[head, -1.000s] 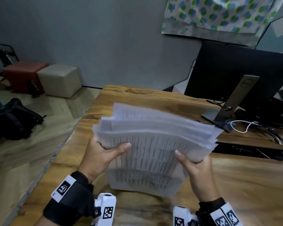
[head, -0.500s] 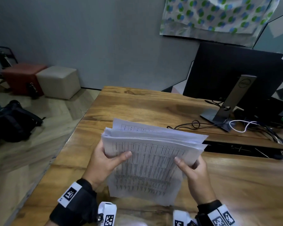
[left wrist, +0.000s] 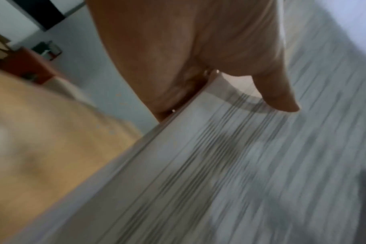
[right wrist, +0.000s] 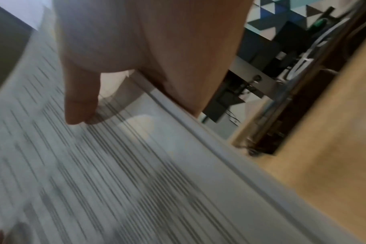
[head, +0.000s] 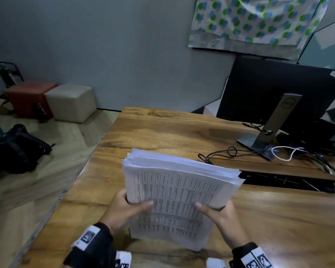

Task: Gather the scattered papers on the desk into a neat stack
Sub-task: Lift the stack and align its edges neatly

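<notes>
A thick stack of white papers [head: 178, 196] printed with tables stands on its lower edge on the wooden desk [head: 162, 132], tilted toward me. My left hand [head: 124, 207] grips its left side, thumb across the front sheet. My right hand [head: 219, 211] grips the right side the same way. The upper edges of the sheets are fanned slightly unevenly. In the left wrist view my thumb presses on the papers [left wrist: 219, 165]. The right wrist view shows my other thumb lying on the papers [right wrist: 115, 165]. The fingers behind the stack are hidden.
A black monitor [head: 275, 89] on a grey stand [head: 269, 130] sits at the desk's back right, with tangled cables [head: 278, 151] beside it. On the floor to the left are a black bag [head: 14, 149], a beige cube stool [head: 72, 101] and a red one [head: 29, 95].
The stack has come down and toward me, and its fanned upper edges have drawn closer together. Both hands keep their grip on its sides.
</notes>
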`<control>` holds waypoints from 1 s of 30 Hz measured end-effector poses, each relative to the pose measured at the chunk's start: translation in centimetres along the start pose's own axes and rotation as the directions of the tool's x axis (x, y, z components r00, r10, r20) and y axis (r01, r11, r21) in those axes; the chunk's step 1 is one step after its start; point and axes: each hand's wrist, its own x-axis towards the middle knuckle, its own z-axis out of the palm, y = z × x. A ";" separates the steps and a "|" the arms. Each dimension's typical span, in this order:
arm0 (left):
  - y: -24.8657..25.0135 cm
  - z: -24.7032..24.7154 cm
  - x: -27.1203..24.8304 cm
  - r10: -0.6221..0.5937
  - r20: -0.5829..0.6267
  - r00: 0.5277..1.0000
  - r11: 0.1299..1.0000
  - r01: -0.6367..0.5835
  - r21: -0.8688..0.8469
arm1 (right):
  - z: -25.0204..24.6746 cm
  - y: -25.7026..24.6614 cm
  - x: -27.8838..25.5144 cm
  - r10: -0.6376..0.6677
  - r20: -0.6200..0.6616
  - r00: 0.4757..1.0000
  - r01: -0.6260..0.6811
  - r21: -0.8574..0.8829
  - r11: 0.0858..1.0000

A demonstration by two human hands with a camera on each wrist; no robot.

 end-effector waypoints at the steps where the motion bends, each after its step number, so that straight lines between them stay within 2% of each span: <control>1: 1.7 0.1 0.2 0.076 -0.012 0.997 0.997 -0.076 0.001 | 0.1 -1.1 0.2 -0.047 -0.002 0.999 0.047 -0.003 0.999; 5: 6.9 1.4 0.8 0.313 -0.054 0.948 0.950 -0.311 0.034 | 1.5 -4.6 0.8 -0.206 -0.047 0.977 0.206 -0.019 0.978; 10: 9.6 2.6 0.2 0.415 -0.118 0.902 0.905 -0.423 -0.046 | 2.2 -7.7 0.6 -0.315 -0.108 0.943 0.312 -0.044 0.949; 13: 8.7 2.6 0.0 0.393 -0.131 0.910 0.915 -0.401 -0.040 | 1.8 -6.8 0.5 -0.299 -0.121 0.946 0.297 -0.036 0.954; 17: 5.3 2.1 -0.2 0.206 -0.063 0.976 0.978 -0.207 0.003 | 1.3 -2.0 0.5 -0.083 -0.050 0.995 0.079 -0.071 0.994; 19: 4.8 2.1 -0.1 0.162 -0.052 0.985 0.987 -0.161 0.025 | 1.4 -0.9 0.3 -0.022 -0.036 0.999 0.019 -0.095 0.995; 23: 7.2 2.4 0.4 0.273 -0.107 0.956 0.962 -0.269 0.045 | 1.6 -3.1 0.9 -0.138 -0.083 0.987 0.127 -0.118 0.985; 27: 10.9 2.4 0.0 0.424 -0.131 0.896 0.904 -0.427 0.012 | 1.7 -6.8 1.0 -0.276 -0.089 0.957 0.267 -0.104 0.958; 30: 11.3 2.3 -0.1 0.469 -0.167 0.867 0.876 -0.481 -0.036 | 1.6 -7.5 1.1 -0.308 -0.102 0.946 0.301 -0.079 0.950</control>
